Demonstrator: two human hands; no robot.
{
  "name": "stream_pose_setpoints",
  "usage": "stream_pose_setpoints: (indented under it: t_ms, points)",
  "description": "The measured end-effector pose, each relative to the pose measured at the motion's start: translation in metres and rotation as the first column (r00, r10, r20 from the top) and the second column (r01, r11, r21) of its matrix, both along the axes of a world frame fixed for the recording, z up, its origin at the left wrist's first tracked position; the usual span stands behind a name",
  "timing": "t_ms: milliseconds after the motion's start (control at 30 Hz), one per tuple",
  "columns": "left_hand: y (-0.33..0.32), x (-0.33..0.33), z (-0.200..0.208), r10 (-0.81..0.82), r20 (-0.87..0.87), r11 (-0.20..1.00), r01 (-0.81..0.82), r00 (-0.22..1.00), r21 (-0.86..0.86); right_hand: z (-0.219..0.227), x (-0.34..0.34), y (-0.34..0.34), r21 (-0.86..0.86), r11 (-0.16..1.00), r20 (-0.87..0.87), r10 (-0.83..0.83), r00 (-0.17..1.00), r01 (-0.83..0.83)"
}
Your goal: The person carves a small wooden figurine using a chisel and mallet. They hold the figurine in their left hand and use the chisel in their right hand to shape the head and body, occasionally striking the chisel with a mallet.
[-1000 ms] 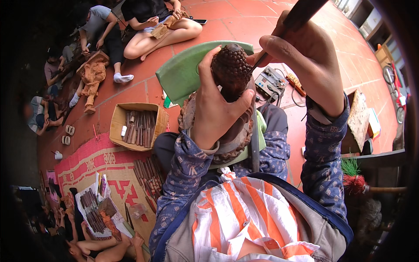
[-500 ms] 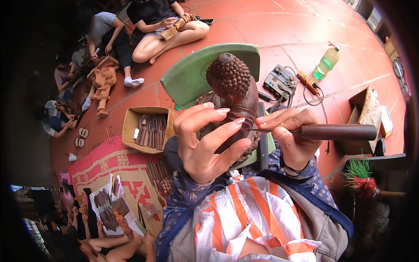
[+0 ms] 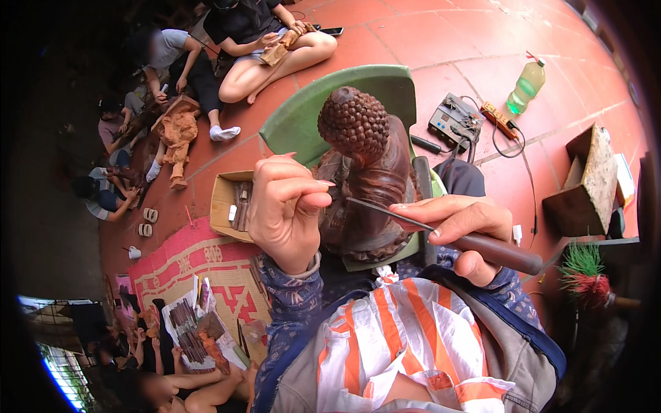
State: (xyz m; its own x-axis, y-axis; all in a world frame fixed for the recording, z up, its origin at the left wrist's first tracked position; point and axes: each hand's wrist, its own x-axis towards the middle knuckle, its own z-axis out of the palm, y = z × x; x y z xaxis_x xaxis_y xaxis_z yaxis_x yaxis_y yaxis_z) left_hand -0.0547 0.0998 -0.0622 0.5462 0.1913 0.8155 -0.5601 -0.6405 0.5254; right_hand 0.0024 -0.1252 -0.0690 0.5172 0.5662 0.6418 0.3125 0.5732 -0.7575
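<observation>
A dark brown carved wooden statue (image 3: 375, 165), with a knobbly, bead-covered head, sits in front of me against a green plastic chair (image 3: 296, 113). My right hand (image 3: 468, 230) grips a carving chisel (image 3: 499, 252) by its dark wooden handle and thin metal shank. The blade points left across the statue's body; whether its tip touches the wood I cannot tell. At the statue's left side my left hand (image 3: 286, 210) is raised with fingers curled and thumb drawn in, just left of the blade tip. What it pinches, if anything, is hidden.
Left of the statue stands a cardboard box (image 3: 224, 206) of carving tools. A patterned mat (image 3: 175, 258) bears more tools. To the right lie a control box (image 3: 456, 122), a power strip (image 3: 500, 120), a green-liquid bottle (image 3: 527, 88) and a wooden box (image 3: 585, 186). Several people sit carving.
My left hand has drawn back left off the statue, its spread fingers now curled. The chisel has tilted, its handle swinging down toward me. The view has shifted slightly.
</observation>
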Motion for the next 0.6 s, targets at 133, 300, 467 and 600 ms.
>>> stream_pose_setpoints:
  t_ms: [133,300,467,600]
  points:
    - [0.012,0.027,0.001,-0.110,0.087,0.959,0.129,0.990,-0.253,0.000,-0.004,0.005,-0.106,0.949,0.424,-0.228,0.876,0.298]
    - [-0.006,0.062,0.013,-0.518,-0.018,0.808,0.482,0.855,-0.339,-0.003,-0.008,0.031,-0.036,0.920,0.573,-0.301,0.762,0.391]
    - [-0.007,0.067,0.011,-0.677,-0.080,0.668,0.564,0.732,-0.486,-0.003,-0.006,0.042,-0.036,0.903,0.574,-0.332,0.749,0.428]
    - [-0.005,0.069,0.008,-0.697,-0.071,0.653,0.591,0.713,-0.475,-0.004,-0.006,0.044,-0.054,0.885,0.611,-0.338,0.716,0.463]
